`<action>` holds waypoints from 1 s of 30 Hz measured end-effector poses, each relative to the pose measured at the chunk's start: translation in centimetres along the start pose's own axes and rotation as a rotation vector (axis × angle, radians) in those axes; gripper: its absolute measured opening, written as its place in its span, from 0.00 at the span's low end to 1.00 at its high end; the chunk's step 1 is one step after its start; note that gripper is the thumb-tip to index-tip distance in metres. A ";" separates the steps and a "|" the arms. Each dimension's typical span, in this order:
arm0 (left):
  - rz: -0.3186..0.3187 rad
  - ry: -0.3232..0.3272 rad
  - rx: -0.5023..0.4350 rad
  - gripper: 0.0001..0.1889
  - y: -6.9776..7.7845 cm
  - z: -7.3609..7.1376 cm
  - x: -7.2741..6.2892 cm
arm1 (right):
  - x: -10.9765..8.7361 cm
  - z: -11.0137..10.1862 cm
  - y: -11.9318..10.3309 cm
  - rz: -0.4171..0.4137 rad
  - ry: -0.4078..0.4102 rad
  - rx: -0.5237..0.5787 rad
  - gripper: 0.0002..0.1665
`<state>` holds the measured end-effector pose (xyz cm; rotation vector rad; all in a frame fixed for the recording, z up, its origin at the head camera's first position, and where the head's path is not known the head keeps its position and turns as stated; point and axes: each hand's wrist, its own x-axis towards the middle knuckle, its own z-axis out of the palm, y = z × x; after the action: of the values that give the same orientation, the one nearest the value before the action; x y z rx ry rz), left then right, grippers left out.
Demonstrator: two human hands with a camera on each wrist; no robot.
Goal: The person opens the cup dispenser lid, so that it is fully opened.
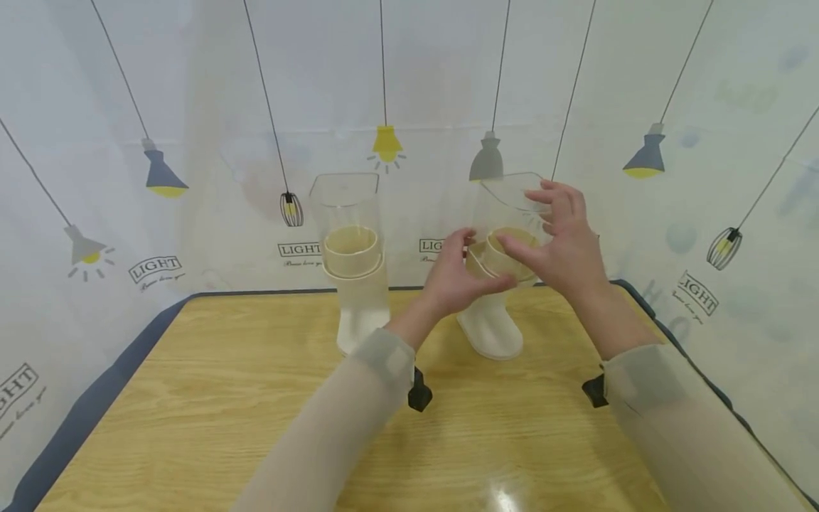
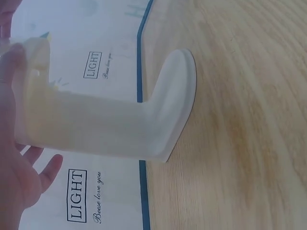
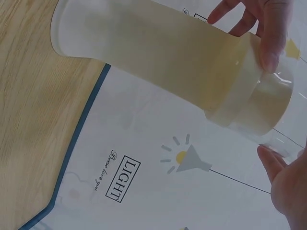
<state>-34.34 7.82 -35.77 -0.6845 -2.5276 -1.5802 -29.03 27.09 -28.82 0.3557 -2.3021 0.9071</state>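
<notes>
A white boot (image 1: 491,328) stands right of centre at the back of the table, its shaft leaning slightly. A beige inner ring (image 1: 498,249) and a clear plastic sleeve (image 1: 505,195) rise from its top. My left hand (image 1: 456,276) grips the boot's collar from the left, thumb across the front and fingers behind. My right hand (image 1: 571,245) curves round the clear sleeve from the right, fingers high near its rim and thumb lower by the ring. The left wrist view shows the boot's sole (image 2: 187,100) at the tabletop. Hands partly hide the collar.
A matching white boot (image 1: 363,306) with its own clear sleeve (image 1: 345,195) stands upright to the left. The wooden table (image 1: 256,398) has a dark blue edge strip. Behind it hangs a white backdrop (image 1: 441,78) printed with lamps. Black camera mounts (image 1: 419,391) stick out by the cuffs.
</notes>
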 end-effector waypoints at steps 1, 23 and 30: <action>0.001 0.010 0.006 0.63 0.1 0.1 -0.1 | 0.0 0.0 0.1 -0.004 0.002 0.013 0.43; 0.030 0.129 0.239 0.62 0.9 0.6 -2.5 | -0.2 -0.4 0.5 -0.034 -0.064 0.255 0.45; 0.095 0.029 -0.077 0.59 0.2 0.5 -2.2 | -0.4 -0.4 0.3 -0.001 -0.098 0.290 0.46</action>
<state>-32.19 7.57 -36.46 -0.7711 -2.3873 -1.6498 -28.66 27.62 -28.97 0.5351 -2.2584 1.2518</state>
